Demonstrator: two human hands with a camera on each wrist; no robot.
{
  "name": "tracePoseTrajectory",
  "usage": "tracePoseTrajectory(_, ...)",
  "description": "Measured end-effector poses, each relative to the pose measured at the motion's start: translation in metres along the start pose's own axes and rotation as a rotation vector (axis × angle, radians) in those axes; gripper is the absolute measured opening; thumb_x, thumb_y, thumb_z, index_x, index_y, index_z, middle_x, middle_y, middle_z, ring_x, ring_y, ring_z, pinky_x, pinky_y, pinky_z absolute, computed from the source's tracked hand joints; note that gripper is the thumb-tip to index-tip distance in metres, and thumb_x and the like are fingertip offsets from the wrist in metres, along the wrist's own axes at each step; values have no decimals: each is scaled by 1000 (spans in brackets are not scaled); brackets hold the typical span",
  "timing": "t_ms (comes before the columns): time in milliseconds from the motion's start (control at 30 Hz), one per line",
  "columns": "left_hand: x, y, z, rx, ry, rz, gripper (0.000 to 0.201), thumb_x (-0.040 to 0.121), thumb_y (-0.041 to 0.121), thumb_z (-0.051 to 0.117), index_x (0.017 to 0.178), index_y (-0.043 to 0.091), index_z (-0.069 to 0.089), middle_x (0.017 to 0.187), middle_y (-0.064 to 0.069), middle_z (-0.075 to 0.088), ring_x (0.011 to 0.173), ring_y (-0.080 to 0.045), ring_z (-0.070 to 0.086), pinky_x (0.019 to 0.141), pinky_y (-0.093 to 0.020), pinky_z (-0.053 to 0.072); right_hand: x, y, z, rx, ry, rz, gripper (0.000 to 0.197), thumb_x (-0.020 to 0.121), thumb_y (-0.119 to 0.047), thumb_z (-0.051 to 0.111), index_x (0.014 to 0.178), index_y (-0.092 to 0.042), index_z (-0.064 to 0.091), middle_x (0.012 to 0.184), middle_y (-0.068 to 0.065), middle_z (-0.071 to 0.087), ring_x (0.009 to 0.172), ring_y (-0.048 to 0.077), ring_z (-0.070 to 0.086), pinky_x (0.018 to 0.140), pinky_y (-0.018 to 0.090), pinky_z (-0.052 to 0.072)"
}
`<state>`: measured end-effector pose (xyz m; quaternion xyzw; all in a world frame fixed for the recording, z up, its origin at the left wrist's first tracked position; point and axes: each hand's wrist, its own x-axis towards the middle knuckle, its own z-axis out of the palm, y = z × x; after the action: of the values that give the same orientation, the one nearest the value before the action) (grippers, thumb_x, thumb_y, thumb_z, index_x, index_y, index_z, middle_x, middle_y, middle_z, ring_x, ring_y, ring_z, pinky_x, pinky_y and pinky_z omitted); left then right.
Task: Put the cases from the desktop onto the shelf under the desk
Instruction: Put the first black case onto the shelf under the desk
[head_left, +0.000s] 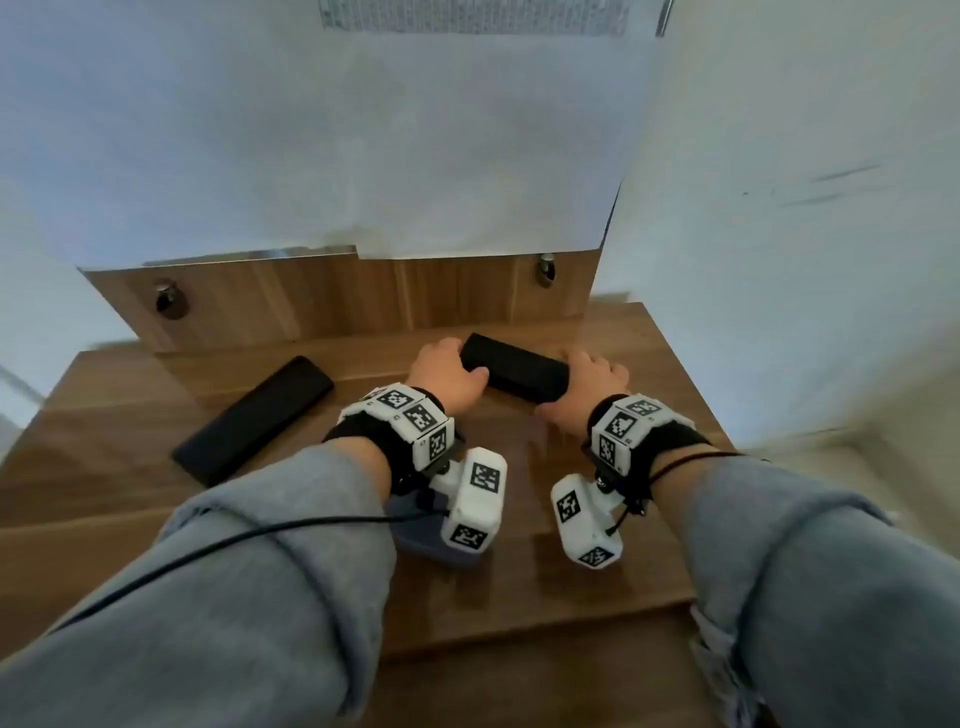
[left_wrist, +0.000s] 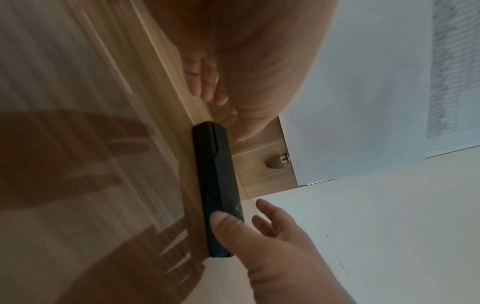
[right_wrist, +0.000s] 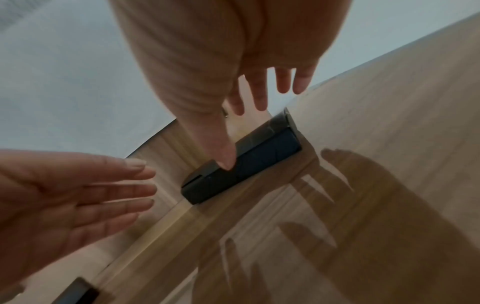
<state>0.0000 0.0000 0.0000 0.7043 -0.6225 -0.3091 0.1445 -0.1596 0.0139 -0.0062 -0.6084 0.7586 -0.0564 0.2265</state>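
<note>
A black oblong case (head_left: 514, 374) (left_wrist: 218, 185) (right_wrist: 259, 160) lies near the back of the wooden desktop (head_left: 519, 597). My left hand (head_left: 454, 366) (right_wrist: 78, 189) is at its left end with straight fingers, the thumb by the case's front edge. My right hand (head_left: 587, 382) (left_wrist: 270, 232) is at the right end; its thumb touches the case's front face and the fingers reach straight past the back. A second, longer black case (head_left: 254, 421) (right_wrist: 78, 292) lies flat to the left. The shelf under the desk is not in view.
A wooden back panel (head_left: 363, 296) with two metal knobs (head_left: 166, 299) (head_left: 545, 270) stands behind the desk, under white paper (head_left: 363, 156). A white wall (head_left: 779, 260) closes the right side. The desk's front edge runs below my forearms.
</note>
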Motion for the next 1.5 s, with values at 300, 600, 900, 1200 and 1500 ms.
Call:
tracePoseTrajectory(300,13,-4,25,-9,-41,-17,46,100,18,44,142,1,40,142,-19,50,119,-30,53,94,-35,42,10,10,18,-151,17,-16,47,81,-29,67,123,-13,52,130,12,46,121,33,44,98,42,45)
tracePoseTrajectory(600,-24,-9,21,47,87,54,42,97,18,47,134,-1,48,136,-21,52,119,-35,56,94,-37,47,-28,17,4,-148,-48,-76,39,77,-22,75,108,-7,58,105,10,65,89,25,62,79,33,52)
tracePoseTrajectory(900,-110,-21,26,139,250,254,54,72,37,74,116,9,60,122,-15,58,102,-32,61,84,-36,52,-116,47,-12,-161,82,-274,45,76,-19,75,118,-7,65,117,13,68,106,29,65,93,38,53)
tracePoseTrajectory(1200,-210,-24,47,368,14,348,42,79,33,76,116,13,71,111,-4,72,103,-22,67,89,-33,51,-203,102,-7,-221,-56,-300,51,84,-17,70,133,-13,55,133,7,60,121,26,55,102,36,44)
tracePoseTrajectory(1500,-234,-21,99,554,-160,365,54,72,41,81,113,9,71,108,-7,74,91,-22,69,75,-29,53,-223,144,17,-285,-159,-258,63,82,-11,71,140,-16,47,139,5,54,113,23,58,71,21,52)
